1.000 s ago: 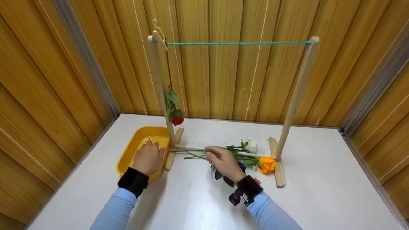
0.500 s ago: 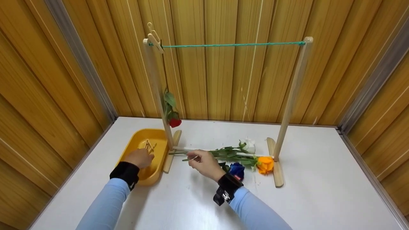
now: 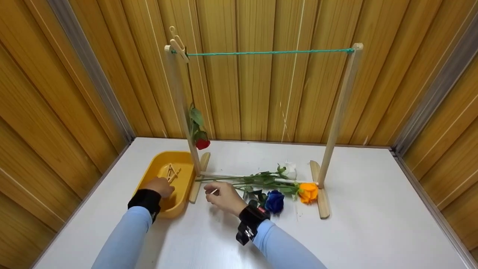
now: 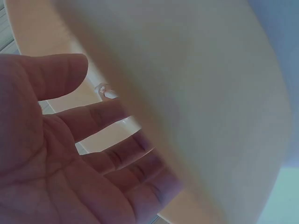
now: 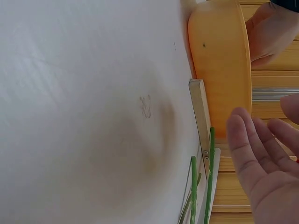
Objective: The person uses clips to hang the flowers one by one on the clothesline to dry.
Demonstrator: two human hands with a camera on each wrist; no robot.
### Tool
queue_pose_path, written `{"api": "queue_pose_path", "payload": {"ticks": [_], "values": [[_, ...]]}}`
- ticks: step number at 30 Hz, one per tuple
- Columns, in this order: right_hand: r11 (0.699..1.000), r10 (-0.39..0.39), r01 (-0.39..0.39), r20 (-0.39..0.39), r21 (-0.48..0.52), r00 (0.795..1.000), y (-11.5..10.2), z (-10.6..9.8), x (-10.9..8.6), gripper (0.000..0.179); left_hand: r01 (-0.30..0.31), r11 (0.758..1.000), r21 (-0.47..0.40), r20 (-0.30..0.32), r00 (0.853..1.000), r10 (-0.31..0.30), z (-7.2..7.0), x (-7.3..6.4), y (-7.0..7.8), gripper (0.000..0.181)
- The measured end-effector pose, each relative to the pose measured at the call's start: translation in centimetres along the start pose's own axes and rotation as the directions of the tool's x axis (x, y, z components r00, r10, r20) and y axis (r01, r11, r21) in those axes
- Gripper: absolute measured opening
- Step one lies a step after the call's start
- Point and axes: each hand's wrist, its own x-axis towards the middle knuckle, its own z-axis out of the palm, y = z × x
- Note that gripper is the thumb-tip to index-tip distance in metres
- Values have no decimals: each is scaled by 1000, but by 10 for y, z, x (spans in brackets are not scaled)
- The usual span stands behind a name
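My left grip [image 3: 160,186] is loose at the left of the frame, fingers extended inside the yellow tray [image 3: 187,181]; its rim hides the fingertips in the wrist view, and I see nothing pinched. The wooden clothespins [image 3: 174,175] lie in that tray just toward the upper right from this grip, the rightmost one's long axis slanting from lower left to upper right; whether my fingertips touch them, I cannot tell. I judge that slant is what matters, and the left grip is clearly nearer. My right grip [image 3: 224,197], lower centre, is relaxed with nothing visibly held, beside the green stems [image 3: 216,179] above the desk [image 3: 201,239].
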Motion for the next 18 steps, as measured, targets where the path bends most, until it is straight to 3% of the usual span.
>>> {"api": "queue_pose_path", "payload": {"ticks": [9,18], "values": [[999,3,-3,5,36,1000,0,-1,-3,29,25,992,-123,8,1000,-24,5,-1,-6,25],[994,18,-14,-36,105,999,5,-14,-8,30,-40,980,-197,-30,999,35,6,2,-7,26]]}}
